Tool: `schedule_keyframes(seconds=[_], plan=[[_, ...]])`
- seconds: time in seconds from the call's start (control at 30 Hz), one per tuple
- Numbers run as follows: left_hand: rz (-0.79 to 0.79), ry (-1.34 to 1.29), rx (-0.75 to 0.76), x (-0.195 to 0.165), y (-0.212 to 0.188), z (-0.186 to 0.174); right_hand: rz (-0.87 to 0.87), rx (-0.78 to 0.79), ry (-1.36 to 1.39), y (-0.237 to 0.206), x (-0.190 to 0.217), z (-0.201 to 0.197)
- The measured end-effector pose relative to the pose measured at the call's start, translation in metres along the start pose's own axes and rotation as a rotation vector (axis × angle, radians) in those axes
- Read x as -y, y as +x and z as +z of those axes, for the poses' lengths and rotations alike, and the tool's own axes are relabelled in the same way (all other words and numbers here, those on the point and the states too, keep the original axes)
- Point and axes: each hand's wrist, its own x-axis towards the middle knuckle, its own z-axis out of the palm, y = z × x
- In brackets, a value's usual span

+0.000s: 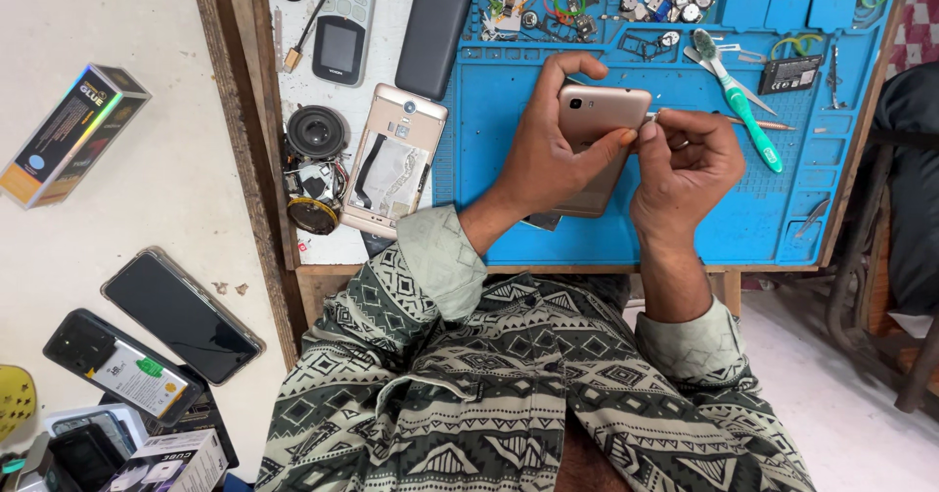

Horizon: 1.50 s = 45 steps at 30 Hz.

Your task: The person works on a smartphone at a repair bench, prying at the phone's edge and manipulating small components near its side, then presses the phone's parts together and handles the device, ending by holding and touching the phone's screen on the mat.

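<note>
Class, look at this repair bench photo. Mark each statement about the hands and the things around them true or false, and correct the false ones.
1. The left hand holds a gold phone. True.
2. The right hand rests flat on the blue mat. False: its fingers pinch something small at the phone's edge.
3. A green toothbrush lies on the mat. True.
4. The glue box sits on the mat. False: it lies on the pale surface to the left.

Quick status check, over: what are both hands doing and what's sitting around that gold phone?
Left hand grips gold phone above blue mat. Right hand pinches thin tool at the phone's side edge. Green toothbrush just right; opened phone left.
</note>
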Motion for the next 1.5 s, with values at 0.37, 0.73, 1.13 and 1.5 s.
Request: schedule_keyframes(seconds=[0.37, 0.73, 1.13, 1.5], plan=[[0.027, 0.056, -0.005, 0.002, -0.002, 0.001, -0.038, -0.003, -0.037, -0.004, 0.003, 0.001], [0.042, 0.123, -0.019, 0.000, -0.001, -0.001, -0.015, 0.021, -0.048, -0.002, 0.005, 0.002], [0.058, 0.073, 0.024, 0.001, 0.000, -0.006, -0.023, 0.089, 0.033, 0.000, 0.007, -0.001], [0.025, -0.064, 0.085, 0.002, 0.002, -0.010, -0.101, 0.060, -0.089, -0.002, 0.017, 0.003]])
